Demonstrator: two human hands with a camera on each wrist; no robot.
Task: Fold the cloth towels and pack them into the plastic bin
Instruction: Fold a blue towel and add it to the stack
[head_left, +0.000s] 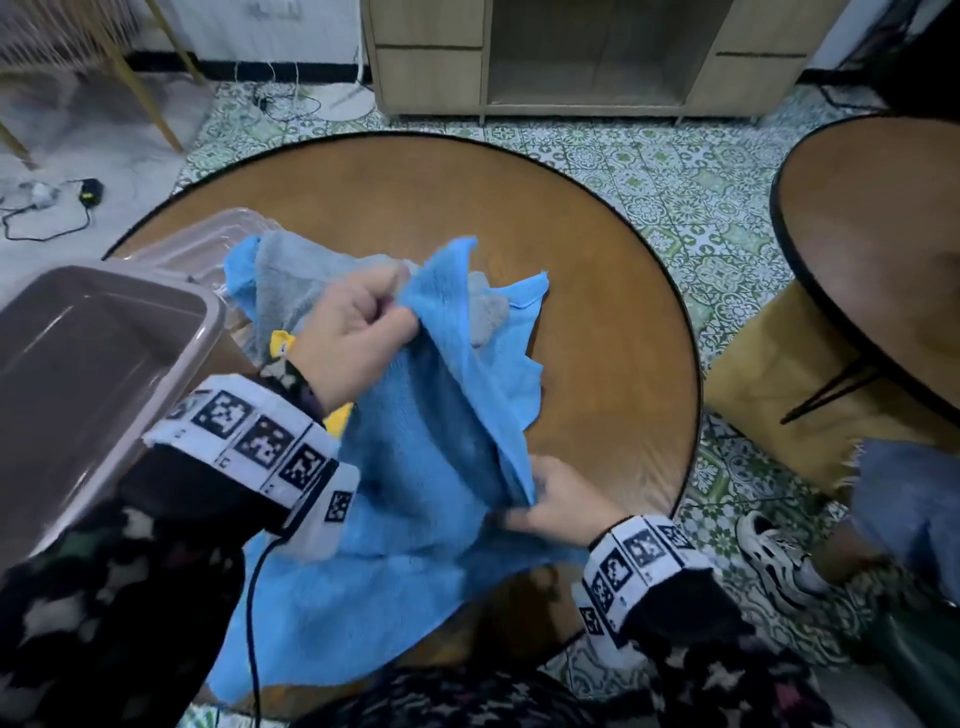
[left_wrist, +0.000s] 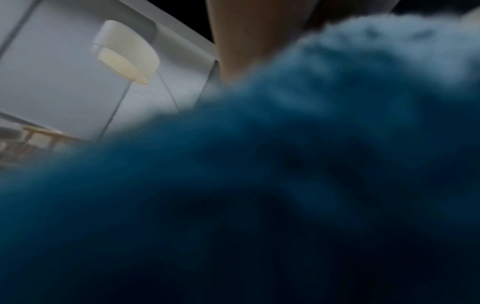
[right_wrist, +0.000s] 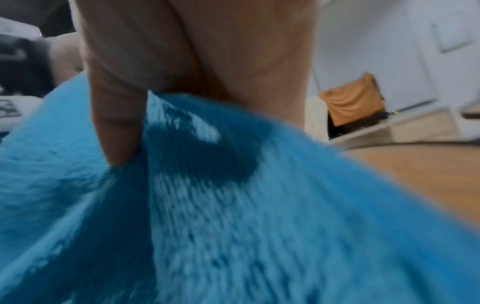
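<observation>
Your right hand (head_left: 558, 499) is closest in, thumb and fingers pinching the near edge of the blue towel (head_left: 415, 441); the right wrist view shows a finger (right_wrist: 116, 127) pressed into the pile. Your left hand (head_left: 358, 338) is curled round a bunched upper edge of the same towel, holding it up off the round table (head_left: 597, 291) so the cloth hangs between both grips. Looks like you're hunting for corners to open it flat before the first fold. Lower part of the towel drapes over the table's near edge toward your lap. A grey towel (head_left: 296, 270) sits behind the blue one, with a bit of yellow cloth (head_left: 283, 343) under your left wrist. The plastic bin (head_left: 104, 364) is at your left, no towels visible inside, lid (head_left: 208, 244) just behind it. Left wrist view is mostly blurred blue cloth (left_wrist: 233, 185), so finger detail there is probably unreadable.
</observation>
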